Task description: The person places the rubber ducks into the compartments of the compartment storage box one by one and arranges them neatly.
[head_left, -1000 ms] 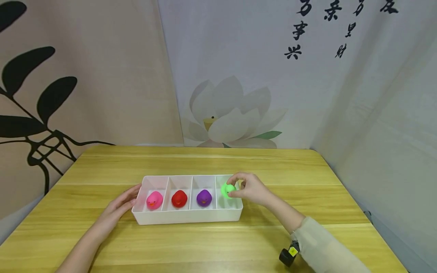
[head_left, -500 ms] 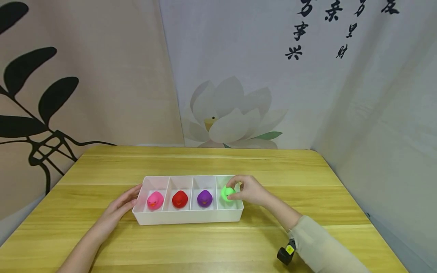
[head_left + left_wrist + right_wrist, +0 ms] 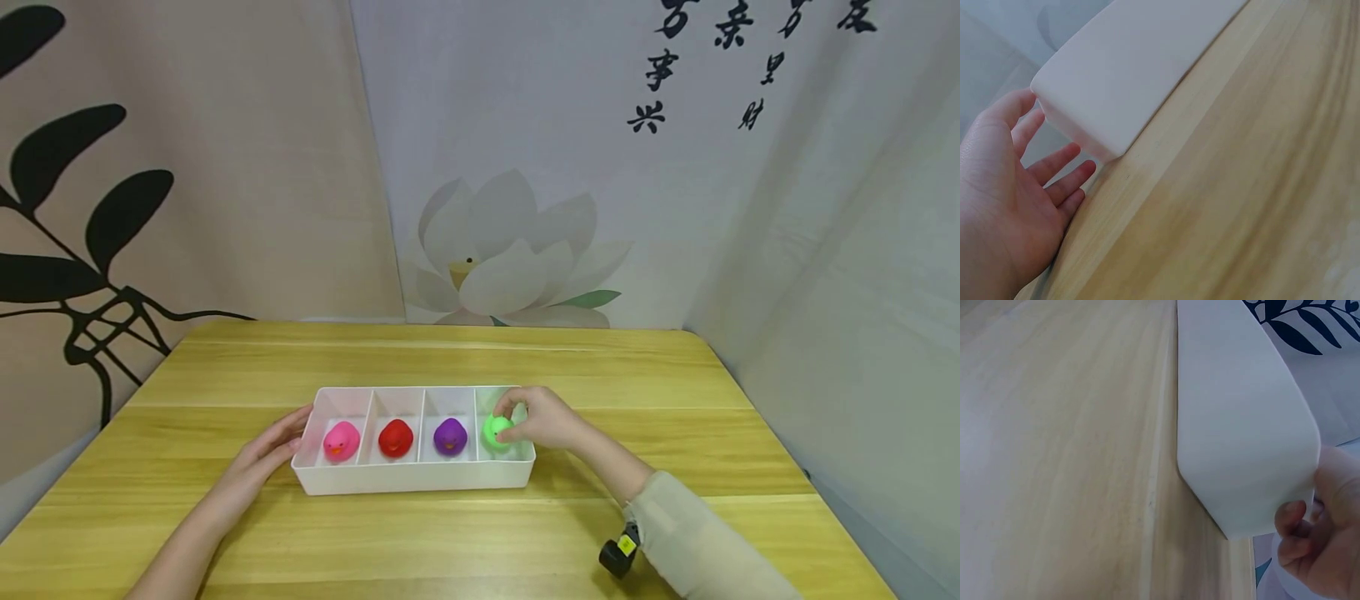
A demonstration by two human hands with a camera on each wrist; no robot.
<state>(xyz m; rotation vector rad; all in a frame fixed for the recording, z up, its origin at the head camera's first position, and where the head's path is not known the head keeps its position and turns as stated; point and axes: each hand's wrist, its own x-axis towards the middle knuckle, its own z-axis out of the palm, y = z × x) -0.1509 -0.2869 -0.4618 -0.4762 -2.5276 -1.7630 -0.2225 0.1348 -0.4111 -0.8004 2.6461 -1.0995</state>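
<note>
A white tray (image 3: 411, 480) with a row of compartments stands on the table. A pink rubber duck (image 3: 342, 440), a red rubber duck (image 3: 395, 438) and a purple rubber duck (image 3: 450, 437) sit in separate compartments, from the left. My right hand (image 3: 546, 419) reaches over the tray's right end and pinches a green rubber duck (image 3: 492, 434) inside the rightmost compartment. In the right wrist view the tray wall hides that duck. Against the tray's left end rests my left hand (image 3: 1010, 181), its fingers extended and spread, fingertips at the end wall.
The wooden table (image 3: 420, 542) extends around the tray on every side. Behind it hangs a cloth backdrop (image 3: 525, 125) printed with a lotus, leaves and dark characters. A small black device (image 3: 619, 552) sits at the right wrist, by the beige sleeve (image 3: 705, 542).
My right hand and the green duck have shifted slightly left and lower within the rightmost compartment. My left hand and the tray look unchanged.
</note>
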